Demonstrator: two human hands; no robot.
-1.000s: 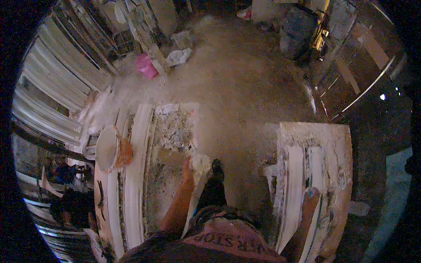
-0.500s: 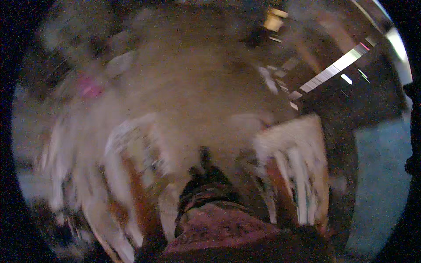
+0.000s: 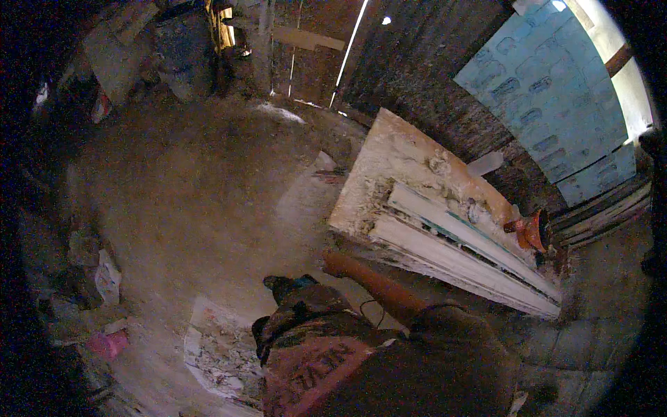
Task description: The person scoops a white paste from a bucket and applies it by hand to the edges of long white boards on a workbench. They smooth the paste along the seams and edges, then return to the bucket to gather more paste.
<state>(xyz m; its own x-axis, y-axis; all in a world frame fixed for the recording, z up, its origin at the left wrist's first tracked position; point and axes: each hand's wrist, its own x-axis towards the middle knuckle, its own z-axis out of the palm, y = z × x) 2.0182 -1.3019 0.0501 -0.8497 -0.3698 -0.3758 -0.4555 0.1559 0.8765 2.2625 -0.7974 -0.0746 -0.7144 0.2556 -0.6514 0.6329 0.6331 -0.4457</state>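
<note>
From the head view, one plaster-crusted tabletop (image 3: 403, 174) carries three long white moulding strips (image 3: 458, 254) side by side and one orange bowl (image 3: 531, 231) near its far end. One hand shows, the right hand (image 3: 333, 264), reaching just beside the strips' near end. Whether its grip is clenched cannot be told, and the left hand is out of sight.

Plaster workshop, dusty floor (image 3: 187, 187), moulding strips (image 3: 458, 257)

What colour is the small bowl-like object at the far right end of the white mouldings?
Orange bowl, seen in the head view.
</note>
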